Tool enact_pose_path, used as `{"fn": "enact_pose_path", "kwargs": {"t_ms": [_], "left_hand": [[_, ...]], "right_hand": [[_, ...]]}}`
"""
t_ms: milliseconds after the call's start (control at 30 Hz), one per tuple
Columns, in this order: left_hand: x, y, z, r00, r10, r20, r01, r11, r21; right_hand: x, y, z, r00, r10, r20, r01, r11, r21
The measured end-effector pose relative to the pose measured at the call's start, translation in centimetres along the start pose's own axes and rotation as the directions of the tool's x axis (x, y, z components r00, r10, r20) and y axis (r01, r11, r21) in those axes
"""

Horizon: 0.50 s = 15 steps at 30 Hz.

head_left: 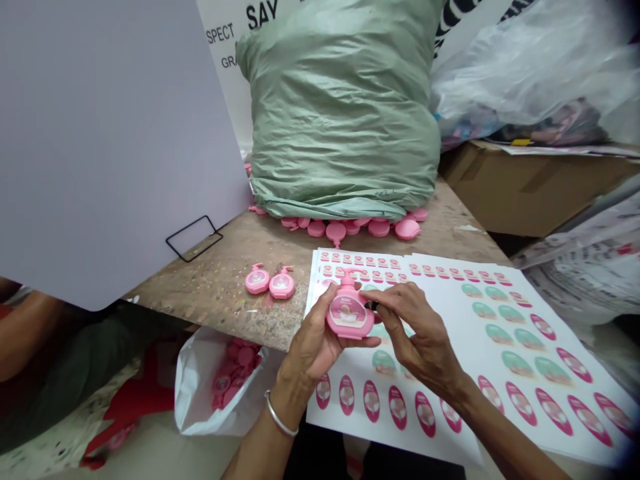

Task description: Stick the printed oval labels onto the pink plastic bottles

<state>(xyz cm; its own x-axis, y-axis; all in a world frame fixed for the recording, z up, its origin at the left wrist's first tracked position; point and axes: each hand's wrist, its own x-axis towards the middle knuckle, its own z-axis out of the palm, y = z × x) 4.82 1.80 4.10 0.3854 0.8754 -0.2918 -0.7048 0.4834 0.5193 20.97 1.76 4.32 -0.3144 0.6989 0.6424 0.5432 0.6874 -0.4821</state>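
Observation:
A pink toy pump bottle with an oval label on its front stands upright in my left hand, the fingers wrapped behind it. At its right edge my right hand is closed in a pinch, with a small dark object showing at the fingertips; its kind is too small to tell. Under both hands lie white sheets of printed stickers, with pink ovals and green half-rounds. To the left on the table rest two more pink pump bottles, both bearing labels.
A large green sack stands at the back of the table, with several pink bottles along its base. A pale panel with a black wire stand blocks the left. Below hangs a white bag of pink pieces. Another person's arm shows at left.

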Motion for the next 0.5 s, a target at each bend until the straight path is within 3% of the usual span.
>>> {"fn": "enact_pose_path", "kwargs": {"t_ms": [200,333,500], "left_hand": [[-0.2,-0.1,-0.1,0.999,-0.017,-0.032,0.018,1.000,0.016],[-0.1,-0.4,-0.1,0.999,-0.046,-0.003,0.046,0.999,0.018],[0.2,-0.8,-0.3,0.999,-0.049,0.009,0.049,0.998,0.036]], "right_hand": [[0.0,0.1,-0.6,0.996,-0.045,0.078,0.053,0.993,-0.106],[0.2,0.1,-1.2,0.988,-0.128,0.091,0.152,0.920,-0.362],[0.4,0.4,-2.3,0.999,-0.050,-0.007,0.034,0.780,-0.624]]}}
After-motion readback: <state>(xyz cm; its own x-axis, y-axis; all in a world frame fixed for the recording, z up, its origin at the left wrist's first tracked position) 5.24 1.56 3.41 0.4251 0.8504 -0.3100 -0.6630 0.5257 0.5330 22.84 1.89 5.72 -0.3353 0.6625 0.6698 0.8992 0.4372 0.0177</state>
